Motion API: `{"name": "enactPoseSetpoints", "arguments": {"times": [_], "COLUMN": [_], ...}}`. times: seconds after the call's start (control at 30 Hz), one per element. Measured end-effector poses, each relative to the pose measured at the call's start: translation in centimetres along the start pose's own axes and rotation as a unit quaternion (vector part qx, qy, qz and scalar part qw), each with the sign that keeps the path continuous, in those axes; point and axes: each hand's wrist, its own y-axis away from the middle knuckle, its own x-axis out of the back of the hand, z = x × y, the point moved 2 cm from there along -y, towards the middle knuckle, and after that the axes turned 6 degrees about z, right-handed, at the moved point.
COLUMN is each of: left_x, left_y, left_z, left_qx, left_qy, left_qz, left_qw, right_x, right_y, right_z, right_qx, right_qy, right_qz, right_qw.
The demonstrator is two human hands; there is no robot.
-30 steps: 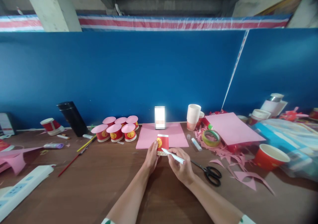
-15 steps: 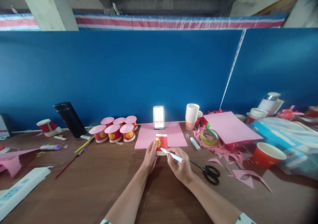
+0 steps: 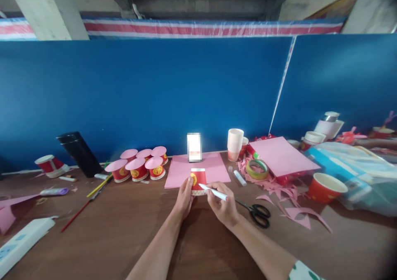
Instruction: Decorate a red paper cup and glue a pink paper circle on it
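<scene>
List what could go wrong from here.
The slim white pen in the right hand might slip and leave a stray mark, since its tip is right at the wall of the red paper cup with a gold emblem that the left hand holds.
The black-handled scissors lie with their blades toward the right hand, so a sideways move could catch them.

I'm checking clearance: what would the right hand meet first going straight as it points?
Probably the red cup in the left hand; the right hand aims the white pen at it, contact unclear.
</scene>
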Motion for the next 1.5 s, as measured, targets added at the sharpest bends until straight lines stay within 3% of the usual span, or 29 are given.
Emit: {"name": "enactPoseSetpoints", "arguments": {"times": [0.93, 1.5], "left_x": [0.3, 0.8], "left_y": [0.0, -0.2], "left_z": [-0.1, -0.3], "left_qx": [0.007, 0.033], "left_qy": [0.02, 0.041], "left_qz": [-0.025, -0.009], "left_qw": [0.999, 0.999], "right_x": [0.8, 1.0], "right_y": [-0.6, -0.6], "right_z": [0.6, 1.4], "right_qx": [-0.046, -0.059], "right_qy": [-0.004, -0.004], "right_qz": [0.054, 0.082], "right_qw": [0.998, 0.995]}}
